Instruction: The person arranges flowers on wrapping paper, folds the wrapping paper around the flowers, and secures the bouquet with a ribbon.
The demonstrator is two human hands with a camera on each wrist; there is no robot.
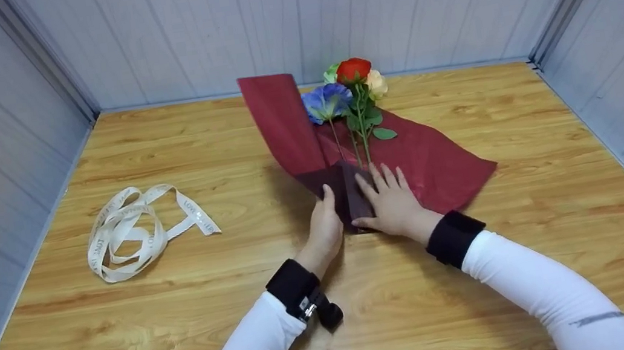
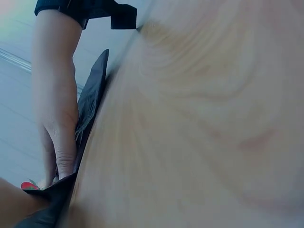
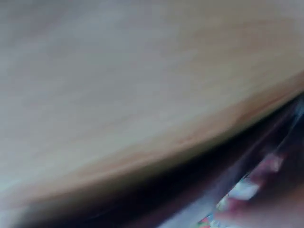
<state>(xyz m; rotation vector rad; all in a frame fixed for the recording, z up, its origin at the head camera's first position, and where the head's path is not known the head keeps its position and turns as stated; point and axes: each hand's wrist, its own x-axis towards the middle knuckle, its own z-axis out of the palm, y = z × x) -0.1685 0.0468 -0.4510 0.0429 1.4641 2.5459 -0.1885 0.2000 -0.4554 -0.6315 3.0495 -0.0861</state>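
A dark red sheet of wrapping paper [image 1: 439,166] lies at the middle of the table, its left flap [image 1: 280,124] standing up and a dark fold [image 1: 353,187] crossing the stems. On it lie a red rose [image 1: 354,70], a blue flower [image 1: 328,102], a peach flower [image 1: 377,84] and a pale green one [image 1: 331,73], blooms toward the back wall. My left hand [image 1: 325,233] grips the lower left edge of the paper, thumb on the near side, other fingers hidden. Spread fingers of my right hand [image 1: 394,206] press down on the fold over the stems.
A loose coil of white printed ribbon [image 1: 156,236] sits on the left of the wooden table [image 1: 206,336]. Pale panel walls [image 1: 195,39] enclose the back and both sides. The right wrist view is mostly blurred.
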